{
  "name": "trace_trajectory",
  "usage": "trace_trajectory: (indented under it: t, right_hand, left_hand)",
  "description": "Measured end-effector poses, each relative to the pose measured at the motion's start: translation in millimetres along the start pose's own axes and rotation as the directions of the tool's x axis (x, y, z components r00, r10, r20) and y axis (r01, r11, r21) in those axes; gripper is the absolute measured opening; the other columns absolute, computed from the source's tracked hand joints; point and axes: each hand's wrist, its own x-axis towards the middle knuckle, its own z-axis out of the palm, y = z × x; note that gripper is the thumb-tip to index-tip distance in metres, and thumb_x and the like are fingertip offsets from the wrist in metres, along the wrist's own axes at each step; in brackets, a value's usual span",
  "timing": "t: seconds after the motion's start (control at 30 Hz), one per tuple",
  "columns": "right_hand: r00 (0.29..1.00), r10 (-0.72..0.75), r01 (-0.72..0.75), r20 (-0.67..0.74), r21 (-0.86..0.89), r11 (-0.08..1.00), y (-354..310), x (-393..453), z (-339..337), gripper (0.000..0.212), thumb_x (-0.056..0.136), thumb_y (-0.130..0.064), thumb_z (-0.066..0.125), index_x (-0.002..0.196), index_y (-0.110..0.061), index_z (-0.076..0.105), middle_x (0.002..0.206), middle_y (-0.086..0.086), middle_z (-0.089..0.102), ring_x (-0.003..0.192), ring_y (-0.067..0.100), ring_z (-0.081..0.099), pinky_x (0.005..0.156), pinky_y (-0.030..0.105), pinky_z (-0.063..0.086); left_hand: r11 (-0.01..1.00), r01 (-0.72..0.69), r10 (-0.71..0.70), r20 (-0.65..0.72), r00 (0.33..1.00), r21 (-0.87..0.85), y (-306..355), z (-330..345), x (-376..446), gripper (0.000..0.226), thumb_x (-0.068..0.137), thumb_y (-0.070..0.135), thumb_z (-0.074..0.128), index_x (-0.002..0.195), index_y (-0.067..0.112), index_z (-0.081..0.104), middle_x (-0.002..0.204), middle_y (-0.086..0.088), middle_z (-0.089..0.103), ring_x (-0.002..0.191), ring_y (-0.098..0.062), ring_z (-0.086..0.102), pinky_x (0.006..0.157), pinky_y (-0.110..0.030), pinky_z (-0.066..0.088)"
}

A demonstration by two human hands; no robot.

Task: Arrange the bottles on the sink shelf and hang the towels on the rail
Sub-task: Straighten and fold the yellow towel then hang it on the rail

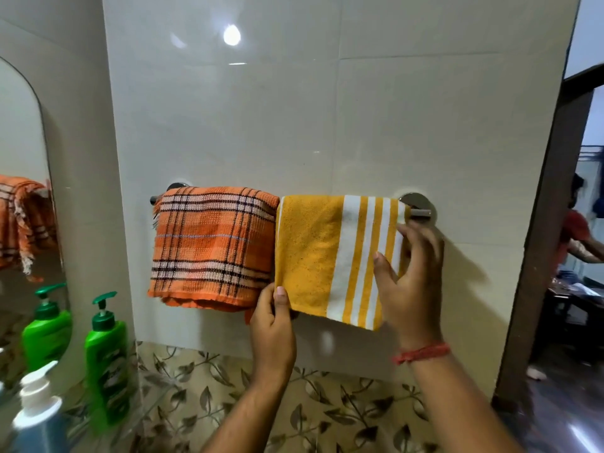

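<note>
The left grip (273, 325) pinches the lower left corner of the yellow towel (310, 256), thumb laid on the front of the cloth and the other fingers tucked behind it. The right grip (413, 279) is closed on the same towel's right edge, thumb on the white stripes and fingers curled round behind the hem, just under the rail (420, 213). A red thread (421, 353) circles the right wrist. The yellow towel hangs folded over the right part of the chrome rail, its white-striped band to the right. Just beside it on the left, edges touching, the orange checked towel (212, 243) hangs folded over the same rail, covering it up to the left mount. The rail is fixed to a pale glossy tiled wall (294, 125), with leaf-patterned tiles (261, 403) lower down. At far left, a green pump bottle (106, 364) stands upright by the mirror (19, 158), which reflects it and the orange towel; a white-and-blue pump bottle (37, 416) stands nearer the camera. Through the dark doorway (549, 223) on the right, a person in red (573, 237) is partly visible.
</note>
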Motion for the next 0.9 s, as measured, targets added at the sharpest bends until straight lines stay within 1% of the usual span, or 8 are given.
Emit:
trace_trajectory:
  t: [0.07, 0.13, 0.3, 0.43, 0.53, 0.63, 0.8, 0.9]
  right_hand:
    - [0.930, 0.363, -0.363, 0.055, 0.291, 0.885, -3.6, -25.8, 6.3, 0.050, 0.089, -0.022, 0.072, 0.131, -0.026, 0.046, 0.123, -0.011, 0.055, 0.116, 0.008, 0.057, 0.097, 0.033, 0.050]
    - [0.864, 0.488, -0.494, 0.127, 0.401, 0.771, 1.6, -41.4, 7.9, 0.033, 0.091, -0.026, 0.070, 0.118, -0.030, 0.052, 0.110, -0.018, 0.065, 0.102, 0.004, 0.065, 0.089, 0.032, 0.055]
    - [0.863, 0.435, -0.504, 0.256, 0.413, 0.758, 6.6, -57.1, -3.0, 0.008, 0.094, -0.028, 0.064, 0.101, -0.030, 0.064, 0.099, -0.012, 0.072, 0.087, -0.001, 0.068, 0.068, 0.016, 0.053]
    - [0.858, 0.435, -0.514, 0.274, 0.425, 0.746, 3.7, -60.0, -6.4, 0.010, 0.095, -0.025, 0.063, 0.105, -0.028, 0.063, 0.102, -0.010, 0.071, 0.085, -0.002, 0.069, 0.062, 0.016, 0.054]
    - [0.841, 0.464, -0.540, 0.277, 0.454, 0.708, 4.3, -63.2, -5.5, 0.010, 0.096, -0.026, 0.062, 0.105, -0.027, 0.064, 0.098, -0.008, 0.072, 0.084, 0.009, 0.071, 0.060, 0.025, 0.057]
    - [0.818, 0.502, -0.572, 0.281, 0.479, 0.665, 5.4, -64.7, -5.5, 0.009, 0.097, -0.026, 0.061, 0.105, -0.027, 0.064, 0.102, -0.005, 0.072, 0.087, 0.020, 0.071, 0.059, 0.035, 0.058]
    - [0.783, 0.541, -0.613, 0.307, 0.531, 0.585, 3.9, -64.0, -5.3, 0.013, 0.098, -0.023, 0.059, 0.108, -0.028, 0.066, 0.104, -0.008, 0.075, 0.093, 0.013, 0.072, 0.067, 0.037, 0.057]
    - [0.762, 0.553, -0.642, 0.338, 0.505, 0.576, 7.0, -64.7, -5.6, 0.014, 0.098, -0.025, 0.059, 0.110, -0.029, 0.066, 0.108, -0.008, 0.074, 0.104, 0.011, 0.069, 0.087, 0.038, 0.056]
  left_hand:
    - [0.994, 0.073, -0.074, -0.005, 0.997, -0.082, -0.3, -0.2, -4.8, 0.028, 0.107, 0.039, 0.041, 0.099, 0.032, 0.066, 0.095, -0.003, 0.071, 0.091, -0.023, 0.069, 0.077, -0.042, 0.060]
    - [0.969, 0.166, -0.172, -0.015, 0.985, -0.184, 5.1, 0.2, -7.6, 0.034, 0.109, 0.031, 0.037, 0.099, 0.021, 0.067, 0.097, -0.012, 0.071, 0.091, -0.033, 0.069, 0.079, -0.047, 0.061]
    - [0.945, 0.245, -0.259, -0.037, 0.965, -0.215, 20.6, -1.8, -4.4, 0.034, 0.106, 0.016, 0.041, 0.083, 0.009, 0.066, 0.067, 0.011, 0.063, 0.070, -0.008, 0.062, 0.081, -0.047, 0.058]
    - [0.946, 0.269, -0.286, -0.078, 0.955, -0.183, 22.5, -2.9, -3.4, 0.017, 0.103, 0.016, 0.051, 0.098, 0.013, 0.068, 0.095, -0.008, 0.071, 0.090, -0.025, 0.068, 0.081, -0.043, 0.060]
    - [0.909, 0.356, -0.379, -0.072, 0.923, -0.216, 20.7, -2.1, 0.0, 0.013, 0.102, 0.015, 0.051, 0.094, 0.012, 0.061, 0.091, -0.008, 0.065, 0.081, -0.021, 0.065, 0.074, -0.038, 0.058]
    - [0.738, 0.514, -0.569, 0.005, 0.822, -0.437, 25.3, 0.0, 3.0, 0.019, 0.100, 0.008, 0.046, 0.083, 0.011, 0.054, 0.070, -0.002, 0.050, 0.059, -0.012, 0.049, 0.062, -0.030, 0.049]
    - [0.419, 0.624, -0.697, 0.207, 0.686, -0.659, 32.0, -1.1, -1.2, 0.026, 0.100, 0.010, 0.040, 0.077, 0.010, 0.052, 0.070, -0.002, 0.046, 0.061, -0.012, 0.041, 0.066, -0.029, 0.043]
    - [0.565, 0.605, -0.669, 0.117, 0.734, -0.561, 31.7, 0.5, -4.5, 0.024, 0.102, 0.013, 0.045, 0.080, 0.013, 0.055, 0.075, -0.002, 0.051, 0.065, -0.013, 0.049, 0.069, -0.031, 0.045]
